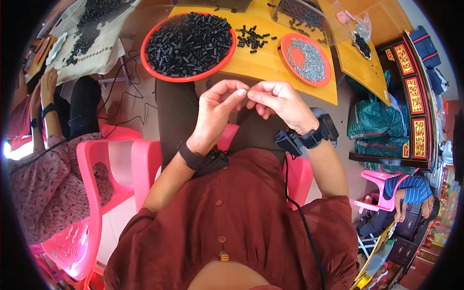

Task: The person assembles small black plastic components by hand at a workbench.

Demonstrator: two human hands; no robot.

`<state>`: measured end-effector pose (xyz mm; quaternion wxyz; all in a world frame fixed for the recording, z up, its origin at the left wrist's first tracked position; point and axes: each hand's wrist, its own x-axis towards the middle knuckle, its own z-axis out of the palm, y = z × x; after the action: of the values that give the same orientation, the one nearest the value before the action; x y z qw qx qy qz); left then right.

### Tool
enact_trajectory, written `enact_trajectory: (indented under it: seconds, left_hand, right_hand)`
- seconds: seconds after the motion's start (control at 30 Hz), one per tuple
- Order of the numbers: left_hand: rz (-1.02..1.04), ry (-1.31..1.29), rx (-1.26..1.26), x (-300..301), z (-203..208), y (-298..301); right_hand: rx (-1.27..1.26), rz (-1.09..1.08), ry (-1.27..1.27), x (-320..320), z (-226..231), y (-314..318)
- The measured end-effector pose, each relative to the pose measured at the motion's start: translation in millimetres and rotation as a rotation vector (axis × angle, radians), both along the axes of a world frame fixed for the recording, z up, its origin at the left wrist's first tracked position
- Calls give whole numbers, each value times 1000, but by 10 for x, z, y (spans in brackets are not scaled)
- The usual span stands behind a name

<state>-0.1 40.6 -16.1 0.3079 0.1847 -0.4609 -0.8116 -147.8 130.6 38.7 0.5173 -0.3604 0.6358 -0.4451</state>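
Meeting over the lap (256, 135), left hand (217, 106) and right hand (282, 100) are pressing thumb to finger, anything between them too small to tell. Black parts (188, 46) are filling a red tray (183, 79), far left, and metal bits (313, 62) are lying on a red plate (284, 52), far right; both kinds are looking light and stiff, the bits probably slippery, best pinched mid-length.

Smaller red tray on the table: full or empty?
Neither, only partly filled: silver pieces lie spread over much of the red tray, but a bare red patch shows among them.
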Motion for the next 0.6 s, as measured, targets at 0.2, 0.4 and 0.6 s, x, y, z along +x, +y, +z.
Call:
enact_trajectory:
  seconds: [0.2, 0.4, 0.6]
  left_hand:
    - [119, -94, -17, -2, 94, -55]
    - [92, -159, -97, 22, 111, -129]
    - [-87, 22, 285, 58, 43, -170]
  right_hand:
    - [-230, -45, 256, 81, 18, -115]
    - [-643, -65, 1003, 159, -94, -151]
    - [-689, -187, 1211, -107, -81, -20]
